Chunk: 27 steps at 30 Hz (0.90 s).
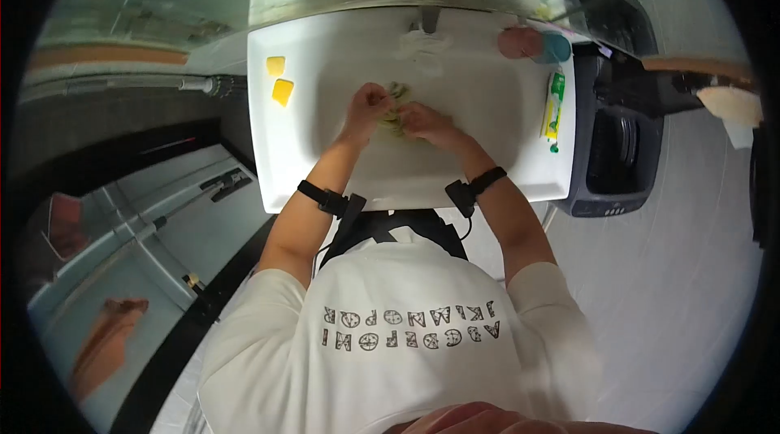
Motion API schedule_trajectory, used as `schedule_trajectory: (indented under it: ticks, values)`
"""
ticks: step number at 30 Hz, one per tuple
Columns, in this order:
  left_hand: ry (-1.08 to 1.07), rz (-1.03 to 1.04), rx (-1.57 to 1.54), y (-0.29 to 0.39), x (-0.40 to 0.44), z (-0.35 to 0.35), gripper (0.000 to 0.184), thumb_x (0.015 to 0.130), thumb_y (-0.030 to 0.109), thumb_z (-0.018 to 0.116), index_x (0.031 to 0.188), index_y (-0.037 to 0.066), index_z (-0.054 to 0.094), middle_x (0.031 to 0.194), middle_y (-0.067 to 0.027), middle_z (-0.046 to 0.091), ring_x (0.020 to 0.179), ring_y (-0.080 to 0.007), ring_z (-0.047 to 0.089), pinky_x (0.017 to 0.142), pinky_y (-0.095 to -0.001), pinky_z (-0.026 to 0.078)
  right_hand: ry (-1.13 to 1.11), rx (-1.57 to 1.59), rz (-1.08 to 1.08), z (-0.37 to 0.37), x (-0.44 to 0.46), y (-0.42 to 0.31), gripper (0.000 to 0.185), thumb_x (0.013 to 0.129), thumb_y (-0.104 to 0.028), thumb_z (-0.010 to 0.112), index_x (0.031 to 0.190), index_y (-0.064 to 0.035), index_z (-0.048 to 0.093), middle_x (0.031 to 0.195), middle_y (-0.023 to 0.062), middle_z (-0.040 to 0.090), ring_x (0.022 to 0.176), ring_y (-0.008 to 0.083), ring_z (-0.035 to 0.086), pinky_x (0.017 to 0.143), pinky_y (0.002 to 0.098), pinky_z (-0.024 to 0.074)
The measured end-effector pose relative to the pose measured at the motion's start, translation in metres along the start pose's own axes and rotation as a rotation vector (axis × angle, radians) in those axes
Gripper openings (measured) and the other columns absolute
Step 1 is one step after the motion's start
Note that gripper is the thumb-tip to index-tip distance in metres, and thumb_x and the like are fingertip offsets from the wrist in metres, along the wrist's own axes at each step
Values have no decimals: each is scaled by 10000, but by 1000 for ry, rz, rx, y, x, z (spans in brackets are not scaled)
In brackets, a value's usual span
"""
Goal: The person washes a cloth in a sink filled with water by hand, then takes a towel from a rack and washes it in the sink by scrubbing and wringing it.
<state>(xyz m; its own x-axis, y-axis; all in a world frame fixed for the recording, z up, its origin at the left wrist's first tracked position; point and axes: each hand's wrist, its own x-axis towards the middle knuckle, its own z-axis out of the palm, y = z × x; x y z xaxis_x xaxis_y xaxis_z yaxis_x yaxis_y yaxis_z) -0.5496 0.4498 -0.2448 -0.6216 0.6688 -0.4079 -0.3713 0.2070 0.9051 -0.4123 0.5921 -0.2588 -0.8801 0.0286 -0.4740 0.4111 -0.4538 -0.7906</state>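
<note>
In the middle of the white sink [487, 133], below the faucet [429, 21], a small pale-green bundle [393, 123] sits between both hands. Left hand [367, 110]: narrow, fingertips pinched on the bundle's left side. Right hand [431, 123]: also narrow, fingers bent in on it from the right; exact fingertip contact partly hidden.

To handle it well: small fingertip pinches, one hand steadying while the other works the folds, wrists low, no hard tugging, since it looks soft and loose. Keeping it over the basin seems sensible.

Long axis runs roughly from the faucet side toward the person, near end by the right fingers, far end up past the left fingertips. Which end is its front, can't tell. Material unclear, too blurred.

Around: two yellow pieces [282, 93] on the sink's left side; green-and-yellow tube [555, 105] along the right side, lengthwise; pink item [519, 42] and blue item [556, 47] at the far right corner.
</note>
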Motion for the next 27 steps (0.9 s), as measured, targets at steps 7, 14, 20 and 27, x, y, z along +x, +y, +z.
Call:
schedule_trajectory:
  ticks: [7, 14, 20, 27]
  values:
    - [33, 219, 496, 55, -24, -14, 183, 668, 68, 687, 792, 52, 553, 811, -24, 546, 841, -139, 506, 769, -253, 394, 29, -389, -118, 20, 24, -4, 532, 730, -182, 708, 1171, -49, 444, 961, 48, 535, 948, 164, 528, 800, 277, 431]
    - [-74, 378, 392, 102, -56, -39, 163, 685, -8, 622, 818, 36, 539, 833, -32, 542, 879, -135, 508, 781, -264, 423, -34, -402, -108, 16, 34, -41, 459, 755, -164, 691, 1127, -47, 449, 995, 73, 535, 973, 189, 531, 856, 295, 421]
    - [-105, 315, 130, 126, -81, -51, 249, 729, -82, 524, 945, 37, 492, 908, -12, 495, 840, -94, 509, 762, -231, 441, -46, -283, -372, 59, 11, -110, 398, 723, -76, 668, 1080, -69, 492, 1140, 47, 503, 1056, 181, 483, 908, 292, 391]
    - [-35, 474, 359, 146, -101, -51, 187, 706, -138, 557, 819, 10, 536, 774, -32, 560, 734, -114, 554, 701, -234, 457, -144, -678, -300, 73, 20, -103, 363, 698, -32, 662, 1020, -47, 496, 1188, 62, 510, 1055, 203, 487, 938, 299, 377]
